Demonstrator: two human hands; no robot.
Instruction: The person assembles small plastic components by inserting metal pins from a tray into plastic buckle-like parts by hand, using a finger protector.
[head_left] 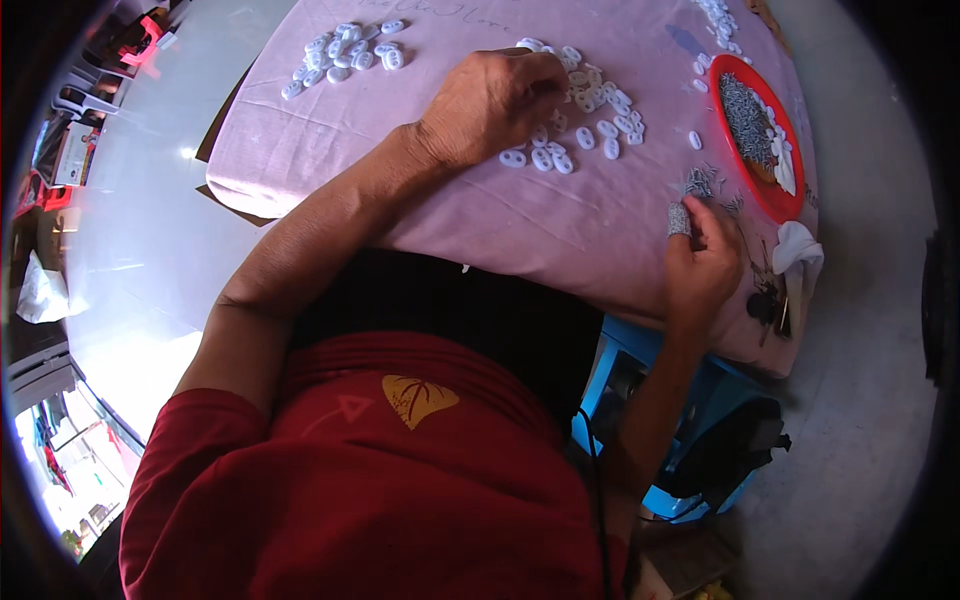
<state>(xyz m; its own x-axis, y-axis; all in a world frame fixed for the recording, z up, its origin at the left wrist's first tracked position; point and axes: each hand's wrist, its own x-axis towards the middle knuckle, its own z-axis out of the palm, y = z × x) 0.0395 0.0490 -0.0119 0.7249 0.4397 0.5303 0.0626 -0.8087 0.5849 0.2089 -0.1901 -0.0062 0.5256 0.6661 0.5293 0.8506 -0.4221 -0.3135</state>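
Observation:
My left hand (492,105) is over a loose pile of small white oval plastic pieces (588,98), many with two holes. Its fingers curl downward and closed, and whatever they grip is hidden beneath them. At the right, my right hand (706,255) rests at the table's near edge with thumb and fingers bent together. A grey wrapping (679,219) covers its thumb. Those fingertips touch a small heap of thin grey metal screws or pins (703,181); anything between them is too small to make out.
A pink cloth (470,215) covers the table. Another group of white pieces (345,50) lies at the far left. Right of my right hand stands a red oval bowl (718,85) of grey metal bits, with a white rag (797,250) nearby. A blue plastic stool (630,345) is below the edge.

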